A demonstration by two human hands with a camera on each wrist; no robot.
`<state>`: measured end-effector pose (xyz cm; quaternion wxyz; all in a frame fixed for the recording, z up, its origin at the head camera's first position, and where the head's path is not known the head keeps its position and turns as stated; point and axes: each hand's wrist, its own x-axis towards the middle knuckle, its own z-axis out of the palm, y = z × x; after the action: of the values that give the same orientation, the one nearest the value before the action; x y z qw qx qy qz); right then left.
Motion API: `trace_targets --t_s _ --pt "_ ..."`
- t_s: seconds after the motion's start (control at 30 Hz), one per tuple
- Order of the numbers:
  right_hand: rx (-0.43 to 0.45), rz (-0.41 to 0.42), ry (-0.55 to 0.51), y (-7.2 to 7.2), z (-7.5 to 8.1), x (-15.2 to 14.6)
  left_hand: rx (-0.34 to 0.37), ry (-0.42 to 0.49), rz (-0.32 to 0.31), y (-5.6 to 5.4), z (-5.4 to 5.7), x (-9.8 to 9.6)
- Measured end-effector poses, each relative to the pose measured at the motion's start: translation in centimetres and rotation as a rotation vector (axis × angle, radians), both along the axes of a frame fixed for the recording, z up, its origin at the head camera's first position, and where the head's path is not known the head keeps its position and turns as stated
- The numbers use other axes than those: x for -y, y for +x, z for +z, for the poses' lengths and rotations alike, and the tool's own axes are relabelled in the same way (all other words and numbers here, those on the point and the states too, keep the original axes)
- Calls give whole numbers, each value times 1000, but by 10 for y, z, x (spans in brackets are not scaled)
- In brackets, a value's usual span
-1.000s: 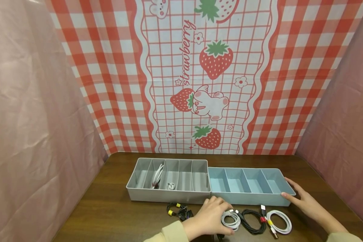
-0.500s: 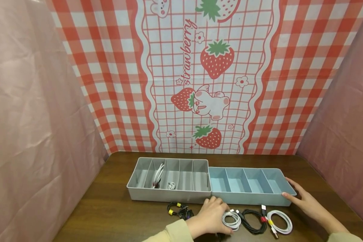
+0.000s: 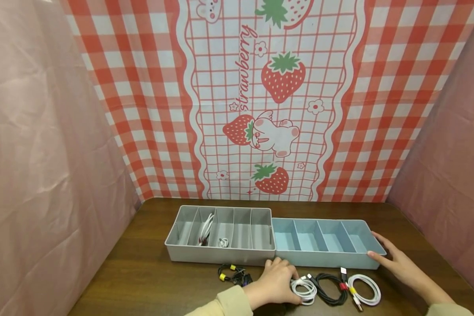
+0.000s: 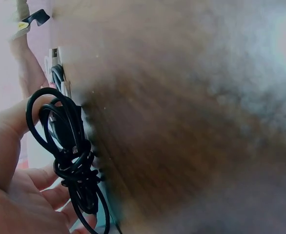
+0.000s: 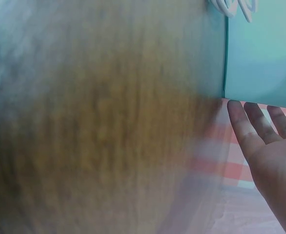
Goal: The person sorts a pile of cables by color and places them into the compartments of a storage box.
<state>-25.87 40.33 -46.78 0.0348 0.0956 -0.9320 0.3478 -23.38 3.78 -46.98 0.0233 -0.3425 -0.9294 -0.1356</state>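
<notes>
In the head view my left hand [image 3: 274,281] curves round the left edge of a coiled white cable [image 3: 305,291], thumb and fingers at the coil. A black cable bundle [image 4: 74,156] lies under that palm, mostly hidden from above. My right hand [image 3: 399,265] holds the right end of a blue divided box [image 3: 324,260], thumb on its front rim and fingers along the end wall. To the right of the white coil lie a black cable coil [image 3: 332,289] with a red tie and another white cable [image 3: 373,285] with a yellow tie.
A grey divided box [image 3: 221,254] stands left of the blue one and holds white cables [image 3: 206,228] in two compartments. Black cables [image 3: 237,277] with yellow ties lie before it. A checked strawberry cloth [image 3: 280,123] hangs behind the wooden table [image 3: 126,263].
The white coil by my left hand has shifted slightly right and turned a little. My right hand and both boxes have stayed in place.
</notes>
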Motion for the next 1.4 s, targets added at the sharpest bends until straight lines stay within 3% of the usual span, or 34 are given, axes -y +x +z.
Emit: trace_targets --t_s 0.47,0.8,1.4 --pt "20 -9 2 -1 -1 0 81 98 -71 2 1 5" --pt "37 -11 -12 -1 0 1 -6 33 -196 6 9 9" --pt "47 -4 -32 1 0 2 -67 76 -157 6 13 14"
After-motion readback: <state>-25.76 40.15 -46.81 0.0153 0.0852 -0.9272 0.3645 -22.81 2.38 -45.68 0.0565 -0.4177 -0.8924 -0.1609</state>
